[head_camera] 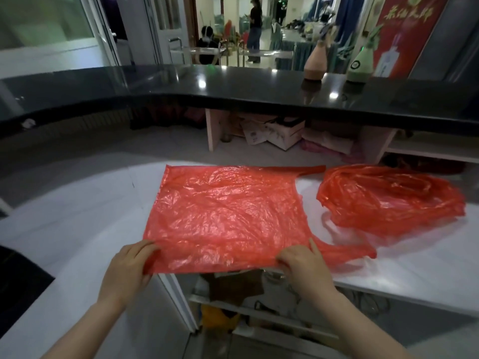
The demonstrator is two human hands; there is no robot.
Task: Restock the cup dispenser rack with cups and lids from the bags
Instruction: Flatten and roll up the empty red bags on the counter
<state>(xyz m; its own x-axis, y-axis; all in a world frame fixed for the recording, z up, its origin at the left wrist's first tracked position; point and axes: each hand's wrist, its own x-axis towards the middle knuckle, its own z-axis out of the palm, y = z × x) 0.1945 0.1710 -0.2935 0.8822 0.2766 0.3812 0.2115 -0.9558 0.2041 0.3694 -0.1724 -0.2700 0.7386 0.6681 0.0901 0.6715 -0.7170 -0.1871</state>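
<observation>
While both hands work at the near edge of the white surface [77, 229], the scene reads as follows.

Flat bag: a red plastic bag [223, 216] lies spread flat on the surface, its near edge hanging just over the rim, its handles pointing right.
Left hand: the left hand [127, 268] pinches the bag's near left corner, thumb on top, fingers curled under the plastic.
Right hand: the right hand [303, 268] grips the near edge close to the lower handle, one finger stretched out along the plastic, the rest bent round the edge.
Second bag: a crumpled red bag [388, 200] lies bunched on the surface just right of the flat one, apart from both hands; what is in it cannot be told.
Black counter: a raised glossy black counter [181, 86] curves across behind the surface.
Bottles: a tan bottle [315, 62] and a green bottle [360, 63] stand on the counter at the far right, near each other.
Shelves below: open shelves under the surface hold dim, jumbled items, too dark to name.
Background: people stand and sit in the room beyond the counter.
</observation>
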